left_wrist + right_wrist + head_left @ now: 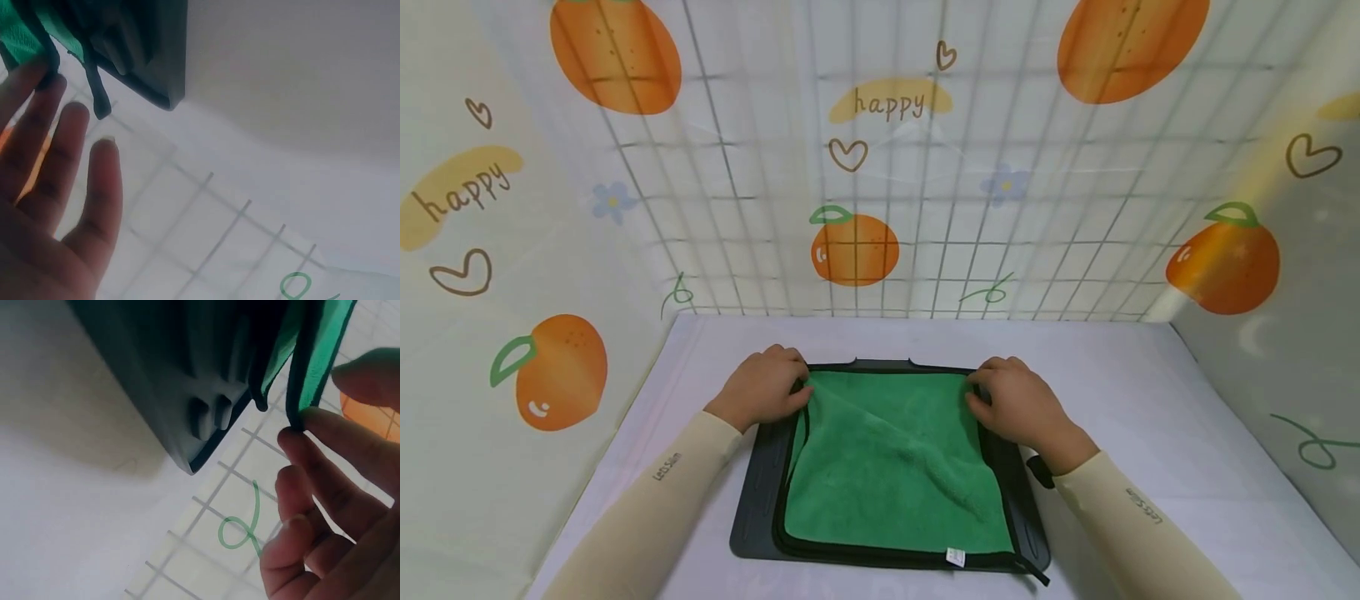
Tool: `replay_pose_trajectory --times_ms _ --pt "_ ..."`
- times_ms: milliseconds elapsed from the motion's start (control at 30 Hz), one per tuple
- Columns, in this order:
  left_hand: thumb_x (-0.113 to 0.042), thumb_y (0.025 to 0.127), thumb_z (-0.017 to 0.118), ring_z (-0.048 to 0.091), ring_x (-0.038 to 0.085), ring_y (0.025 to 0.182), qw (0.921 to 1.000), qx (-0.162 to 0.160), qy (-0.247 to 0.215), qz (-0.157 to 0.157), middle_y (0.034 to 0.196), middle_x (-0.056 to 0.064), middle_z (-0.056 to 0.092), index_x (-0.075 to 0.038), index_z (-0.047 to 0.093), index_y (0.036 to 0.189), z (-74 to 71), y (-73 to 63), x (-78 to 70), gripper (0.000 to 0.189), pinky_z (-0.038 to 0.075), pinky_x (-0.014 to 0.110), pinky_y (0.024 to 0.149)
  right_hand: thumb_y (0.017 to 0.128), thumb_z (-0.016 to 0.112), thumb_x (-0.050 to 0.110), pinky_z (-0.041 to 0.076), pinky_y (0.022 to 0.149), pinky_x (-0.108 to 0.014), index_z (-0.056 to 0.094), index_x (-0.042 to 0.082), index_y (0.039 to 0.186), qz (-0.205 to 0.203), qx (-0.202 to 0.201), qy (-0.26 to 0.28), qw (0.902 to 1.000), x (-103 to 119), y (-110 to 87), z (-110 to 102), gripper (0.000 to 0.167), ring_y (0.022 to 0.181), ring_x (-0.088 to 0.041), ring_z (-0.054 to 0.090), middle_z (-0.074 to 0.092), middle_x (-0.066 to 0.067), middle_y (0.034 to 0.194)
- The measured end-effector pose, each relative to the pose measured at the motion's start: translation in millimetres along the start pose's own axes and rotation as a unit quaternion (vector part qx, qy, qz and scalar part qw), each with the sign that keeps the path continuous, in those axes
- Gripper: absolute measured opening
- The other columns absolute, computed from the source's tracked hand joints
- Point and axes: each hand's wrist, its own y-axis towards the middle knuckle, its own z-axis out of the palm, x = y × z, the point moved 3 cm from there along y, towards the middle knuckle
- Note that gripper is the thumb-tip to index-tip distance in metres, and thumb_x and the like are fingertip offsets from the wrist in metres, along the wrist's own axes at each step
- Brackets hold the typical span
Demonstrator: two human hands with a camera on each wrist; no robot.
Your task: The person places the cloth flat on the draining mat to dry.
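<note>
A green cloth (895, 467) with black edging lies over a dark grey board (752, 517), a white label at its near edge. My left hand (767, 385) is at the cloth's far left corner, thumb on top and fingers at the edge, pinching it. In the left wrist view the fingertips (53, 84) meet the black edging. At the far right corner my right hand (1018, 404) pinches the cloth between thumb and forefinger. The right wrist view shows two layers of the cloth (315, 369) hanging apart there, the fingers at the outer one.
The board rests on a white table (1150, 400). A wire grid (925, 183) behind a printed curtain with oranges stands at the back, and printed sheets (460, 333) line both sides. A black strap end (1033, 571) sticks out at the cloth's near right corner.
</note>
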Motion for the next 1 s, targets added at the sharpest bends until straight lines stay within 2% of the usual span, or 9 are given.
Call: replay_pose_trajectory --times_ms 167,333,567,800,1000 --pt "-0.053 0.101 0.066 0.062 0.027 0.114 0.9995 -0.004 0.011 -0.03 0.125 0.003 0.069 -0.017 0.08 0.115 1.4 1.2 1.0 0.041 0.057 0.046 0.082 0.098 0.072 0.022 0.054 0.089 -0.051 0.077 0.001 0.12 0.01 -0.004 0.003 0.9999 -0.3 0.7 -1.8 0.03 0.107 -0.036 0.064 0.07 -0.014 0.118" --pt "-0.07 0.092 0.067 0.06 0.027 0.116 0.9981 0.009 0.024 -0.056 0.128 0.003 0.067 -0.016 0.078 0.118 5.1 3.3 0.5 0.061 0.057 0.048 0.083 0.098 0.073 0.023 0.055 0.088 -0.051 0.074 -0.002 0.126 0.018 -0.002 0.012 0.9998 -1.2 -0.2 0.6 0.037 0.108 -0.035 0.064 0.068 -0.016 0.121" --pt "-0.078 0.081 0.072 0.058 0.028 0.12 0.9967 0.025 0.035 -0.068 0.133 0.003 0.064 -0.014 0.074 0.127 9.7 4.1 0.0 0.079 0.057 0.049 0.084 0.099 0.07 0.026 0.056 0.088 -0.051 0.068 -0.005 0.135 0.029 0.01 0.014 0.9994 -3.1 -0.9 7.3 0.047 0.113 -0.036 0.064 0.064 -0.019 0.129" --pt "-0.077 0.085 0.068 0.054 0.03 0.129 0.996 0.046 0.037 -0.068 0.143 0.004 0.06 -0.015 0.068 0.139 15.1 0.9 0.3 0.082 0.056 0.051 0.087 0.099 0.07 0.027 0.055 0.09 -0.054 0.064 -0.007 0.139 0.04 0.024 0.011 0.9988 -3.4 -4.1 11.8 0.053 0.116 -0.04 0.062 0.06 -0.023 0.135" --pt "-0.076 0.092 0.06 0.053 0.034 0.13 0.9941 0.067 0.021 -0.082 0.144 0.008 0.059 -0.017 0.064 0.146 17.7 -7.8 -0.1 0.08 0.054 0.056 0.091 0.101 0.069 0.032 0.053 0.093 -0.058 0.059 -0.009 0.143 0.057 0.063 0.011 0.9963 -2.3 -6.2 14.3 0.06 0.121 -0.044 0.059 0.054 -0.026 0.141"
